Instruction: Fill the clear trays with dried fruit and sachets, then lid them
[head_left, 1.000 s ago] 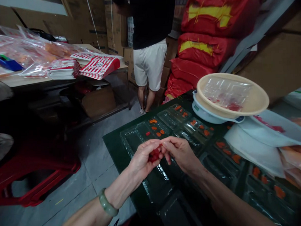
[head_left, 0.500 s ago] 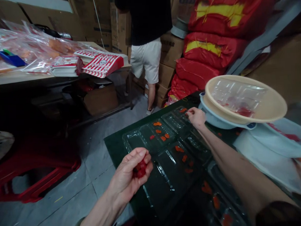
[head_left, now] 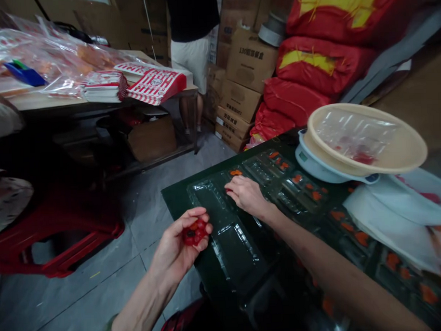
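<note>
My left hand [head_left: 180, 246] is cupped palm up beside the table's near left corner, closed on a small clump of red pieces [head_left: 194, 232]. My right hand [head_left: 246, 195] reaches over the clear plastic compartment trays [head_left: 226, 228] on the dark green table [head_left: 174, 198]. Its fingertips are pinched together and press down at a red piece in a tray cell. Orange and red pieces [head_left: 306, 186] lie in several other cells.
A beige bowl [head_left: 404, 149] lined with clear plastic sits on a scale [head_left: 314, 167] at the right. White bags [head_left: 395, 207] lie beside it. Red sacks [head_left: 311, 66], cardboard boxes [head_left: 246, 63], a person [head_left: 191, 46], a packet-strewn table [head_left: 105, 87] and a red stool [head_left: 56, 239] surround me.
My right hand left the left hand, reached to the far tray by the scale, then drew back to a nearer cell. The left hand stayed cupped on the red pieces. The person stepped away.
</note>
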Tool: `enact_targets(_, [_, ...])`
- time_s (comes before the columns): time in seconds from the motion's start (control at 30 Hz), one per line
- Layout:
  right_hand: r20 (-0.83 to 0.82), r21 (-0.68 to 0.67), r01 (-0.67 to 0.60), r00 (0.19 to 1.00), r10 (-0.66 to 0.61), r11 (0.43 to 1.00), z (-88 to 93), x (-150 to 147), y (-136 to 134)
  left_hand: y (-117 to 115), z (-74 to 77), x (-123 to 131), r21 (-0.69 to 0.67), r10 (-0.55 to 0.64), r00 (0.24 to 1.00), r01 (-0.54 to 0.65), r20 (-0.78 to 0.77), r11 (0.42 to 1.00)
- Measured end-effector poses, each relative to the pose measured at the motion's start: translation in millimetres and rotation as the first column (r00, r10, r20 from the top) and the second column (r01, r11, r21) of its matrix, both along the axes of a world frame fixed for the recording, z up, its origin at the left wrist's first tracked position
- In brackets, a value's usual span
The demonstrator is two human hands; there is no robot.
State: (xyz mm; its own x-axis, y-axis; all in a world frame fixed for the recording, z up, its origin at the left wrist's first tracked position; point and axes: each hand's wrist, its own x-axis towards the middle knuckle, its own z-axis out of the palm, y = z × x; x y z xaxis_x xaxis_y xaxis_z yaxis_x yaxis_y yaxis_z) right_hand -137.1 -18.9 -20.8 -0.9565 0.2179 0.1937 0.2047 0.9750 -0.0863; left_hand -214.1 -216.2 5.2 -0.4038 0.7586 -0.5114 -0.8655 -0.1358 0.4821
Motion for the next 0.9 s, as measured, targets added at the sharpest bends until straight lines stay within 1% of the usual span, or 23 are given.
enact_targets(0.1, [-0.132, -0.052, 0.092, 0.986, -0.098, 0.994, 0.2, 2.0, 4.1, -3.8, -1.8, 2.0, 0.001, -0.015, 0.999, 0.015, -0.029, 1.000])
enact_targets(0.17, [-0.223, -0.094, 0.237, 0.942, -0.252, 0.967, 2.7, 5.4, 16.1, -4.5, -2.1, 3.6, -0.004, -0.053, 0.998, 0.053, -0.036, 0.999])
enact_targets(0.23, [-0.196, -0.112, 0.390, 0.893, -0.405, 0.914, 5.1, 6.9, 30.1, -2.3, -1.8, 6.1, 0.001, -0.090, 0.995, 0.090, -0.037, 0.996])
enact_targets(0.27, [-0.146, -0.113, 0.432, 0.884, -0.445, 0.895, 6.3, 6.7, 35.6, 0.0, -1.6, 7.7, 0.013, -0.100, 0.994, 0.101, -0.038, 0.995])
enact_targets(0.33, [-0.059, -0.117, 0.447, 0.888, -0.456, 0.887, 10.0, 6.4, 38.5, 6.1, -1.4, 11.4, 0.048, -0.101, 0.994, 0.103, -0.034, 0.994])
enact_targets(0.37, [-0.066, -0.147, 0.429, 0.895, -0.442, 0.891, 13.3, 7.5, 34.3, 9.5, -1.3, 13.4, 0.067, -0.096, 0.995, 0.098, -0.028, 0.993])
enact_targets(0.4, [-0.105, -0.210, 0.395, 0.900, -0.422, 0.894, 17.9, 10.2, 26.0, 12.9, -1.3, 15.7, 0.082, -0.090, 0.996, 0.092, -0.022, 0.992])
enact_targets(0.43, [-0.150, -0.303, 0.339, 0.906, -0.396, 0.891, 23.7, 14.9, 13.7, 16.2, -1.3, 18.3, 0.085, -0.084, 0.996, 0.085, -0.021, 0.993])
enact_targets(0.47, [-0.201, -0.408, 0.255, 0.912, -0.359, 0.877, 30.3, 21.5, -1.6, 19.2, -1.4, 21.4, 0.077, -0.075, 0.997, 0.076, -0.026, 0.994])
enact_targets(0.5, [-0.220, -0.527, 0.149, 0.927, -0.303, 0.837, 37.0, 29.8, -18.8, 21.8, -1.4, 25.2, 0.063, -0.074, 0.997, 0.076, -0.038, 0.995])
enact_targets(0.53, [-0.202, -0.603, 0.061, 0.953, -0.227, 0.795, 43.2, 38.9, -36.3, 24.3, -1.5, 29.7, 0.044, -0.084, 0.995, 0.086, -0.057, 0.995])
enact_targets(0.57, [-0.206, -0.629, 0.002, 0.964, -0.170, 0.777, 48.2, 48.4, -52.7, 26.7, -1.5, 34.8, 0.022, -0.100, 0.992, 0.102, -0.078, 0.995])
enact_targets(0.6, [-0.214, -0.648, -0.031, 0.966, -0.143, 0.761, 51.8, 57.4, -66.5, 29.1, -1.4, 40.3, 0.002, -0.124, 0.987, 0.125, -0.098, 0.992])
enact_targets(0.67, [-0.239, -0.665, -0.049, 0.959, -0.151, 0.745, 54.0, 73.8, -82.3, 34.3, -0.4, 51.4, -0.037, -0.180, 0.975, 0.176, -0.127, 0.984])
enact_targets(0.7, [-0.250, -0.680, -0.038, 0.951, -0.182, 0.732, 52.9, 81.4, -83.0, 37.1, 0.6, 56.5, -0.056, -0.206, 0.970, 0.200, -0.131, 0.978])
enact_targets(0.77, [-0.258, -0.698, 0.034, 0.920, -0.295, 0.715, 47.6, 97.0, -69.5, 42.7, 3.5, 64.6, -0.071, -0.254, 0.963, 0.249, -0.089, 0.966])
enact_targets(0.8, [-0.262, -0.692, 0.109, 0.884, -0.388, 0.714, 43.9, 105.3, -55.7, 45.3, 5.3, 67.6, -0.071, -0.277, 0.960, 0.274, -0.040, 0.959])
enact_targets(0.83, [-0.270, -0.669, 0.214, 0.822, -0.502, 0.712, 39.7, 113.9, -37.8, 47.5, 6.9, 69.8, -0.069, -0.288, 0.957, 0.289, 0.017, 0.955])
enact_targets(0.87, [-0.280, -0.631, 0.342, 0.737, -0.616, 0.696, 35.4, 122.4, -16.5, 49.3, 8.4, 71.6, -0.068, -0.289, 0.955, 0.293, 0.071, 0.954])
enact_targets(0.9, [-0.295, -0.579, 0.488, 0.621, -0.726, 0.653, 31.0, 130.4, 7.2, 50.7, 9.5, 72.9, -0.069, -0.281, 0.953, 0.289, 0.112, 0.955])
